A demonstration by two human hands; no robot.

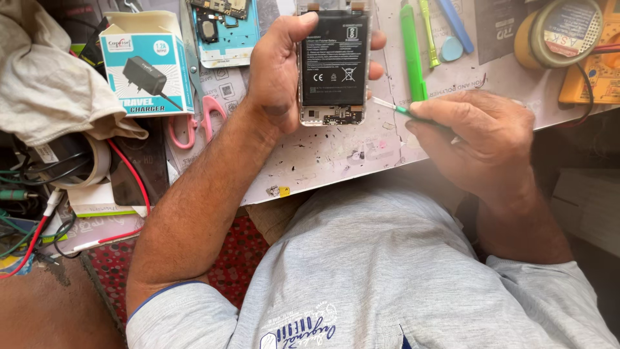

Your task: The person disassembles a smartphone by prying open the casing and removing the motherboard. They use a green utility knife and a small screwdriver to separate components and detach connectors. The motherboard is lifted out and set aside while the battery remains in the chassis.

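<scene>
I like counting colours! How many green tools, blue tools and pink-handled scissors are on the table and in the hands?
Green tools: 3, a wide bar, a thin stick, and one in the right hand
Blue tools: 2
Pink-handled scissors: 1
Total: 6

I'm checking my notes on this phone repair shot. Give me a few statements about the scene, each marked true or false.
1. The left hand grips an opened phone with a black rectangular battery showing. True.
2. The right hand is empty. False: it holds a thin green-handled tool with a pale tip, aimed at the phone's lower right edge.
3. Pink-handled scissors lie left of the left hand. True.
4. The blue-and-white cardboard charger box is sealed shut. False: its top flaps stand open.
5. A round roll of tape sits at the bench's upper right. True.
</scene>
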